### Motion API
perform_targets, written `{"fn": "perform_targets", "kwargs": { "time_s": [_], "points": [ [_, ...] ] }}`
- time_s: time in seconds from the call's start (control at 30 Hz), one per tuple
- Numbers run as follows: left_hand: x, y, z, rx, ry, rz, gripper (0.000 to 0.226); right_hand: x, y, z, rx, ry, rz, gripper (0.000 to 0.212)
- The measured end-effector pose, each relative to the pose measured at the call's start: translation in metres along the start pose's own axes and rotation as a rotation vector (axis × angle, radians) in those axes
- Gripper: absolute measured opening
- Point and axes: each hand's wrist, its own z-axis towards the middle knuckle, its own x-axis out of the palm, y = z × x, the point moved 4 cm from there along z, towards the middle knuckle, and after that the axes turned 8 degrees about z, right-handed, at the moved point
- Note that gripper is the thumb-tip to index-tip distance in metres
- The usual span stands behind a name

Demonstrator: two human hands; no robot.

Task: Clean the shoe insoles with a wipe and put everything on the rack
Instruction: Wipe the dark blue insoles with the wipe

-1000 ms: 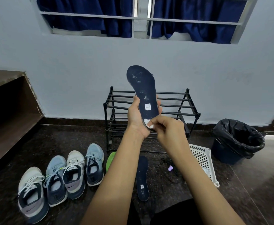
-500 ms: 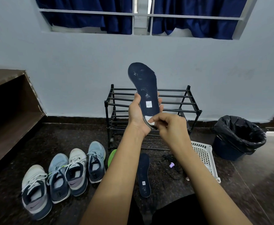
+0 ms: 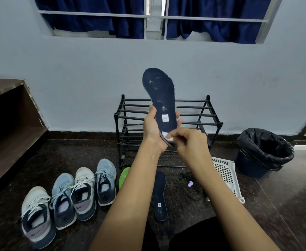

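Barely shifted, wipe (image 3: 167, 137) touches one insole (image 3: 161, 95); two floored; four shoes (image 3: 83, 193).

Nike swoosh on leftmost sneaker (image 3: 37, 230), third sneaker (image 3: 81, 208); tags on held insole (image 3: 160, 91), floor insole (image 3: 159, 194) illegible.

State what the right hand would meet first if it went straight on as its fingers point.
The heel end of the held insole: the right hand presses a wipe against it, with the left hand likely behind.
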Motion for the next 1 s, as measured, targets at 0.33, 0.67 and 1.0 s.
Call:
{"fn": "perform_targets", "kwargs": {
  "time_s": [0.33, 0.67, 1.0],
  "points": [
    [0.002, 0.000, 0.001, 0.026, 0.031, -0.060, 0.056, -0.002, 0.001, -0.003, 0.055, 0.045, 0.210, 0.018],
    [0.002, -0.001, 0.002, 0.030, 0.040, -0.049, 0.051, 0.000, -0.003, -0.005, -0.048, -0.105, -0.186, 0.030],
    [0.004, 0.000, -0.003, 0.032, 0.058, -0.038, 0.048, 0.003, 0.006, -0.004, -0.192, -0.123, -0.042, 0.019]
  ]
}}
